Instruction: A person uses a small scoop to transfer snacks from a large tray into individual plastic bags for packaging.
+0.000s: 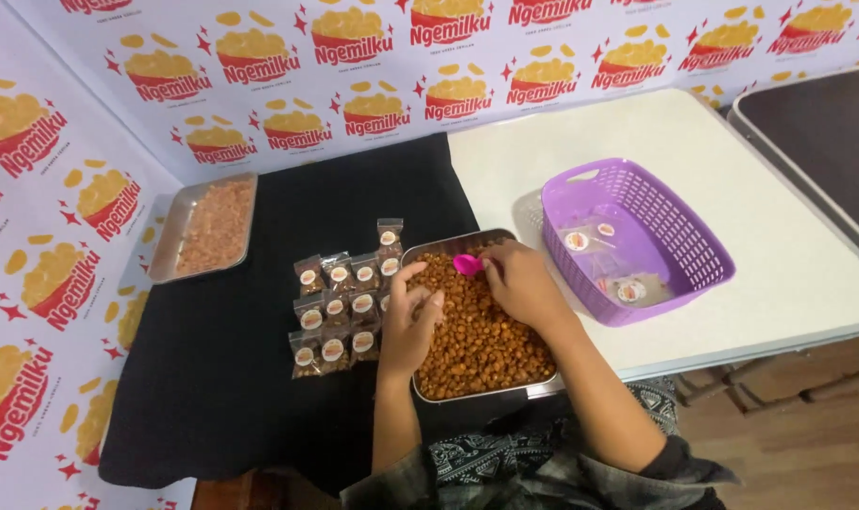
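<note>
A small pink scoop [466, 263] sits pinched in the fingers of the right hand [519, 281], just above the brown snacks at the far end of a metal tray [476, 394]. The left hand [410, 321] rests on the snacks nearby, fingers loosely curled and apart, gripping nothing I can make out. Filled little packets [340, 312] lie in rows left of the tray on a black cloth [231, 378], and a purple basket [680, 227] stands to the right.

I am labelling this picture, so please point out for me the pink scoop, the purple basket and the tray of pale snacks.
pink scoop [466, 263], head view, on its bowl.
purple basket [696, 247], head view, on its right wall.
tray of pale snacks [171, 243], head view, on its left metal rim.
</note>
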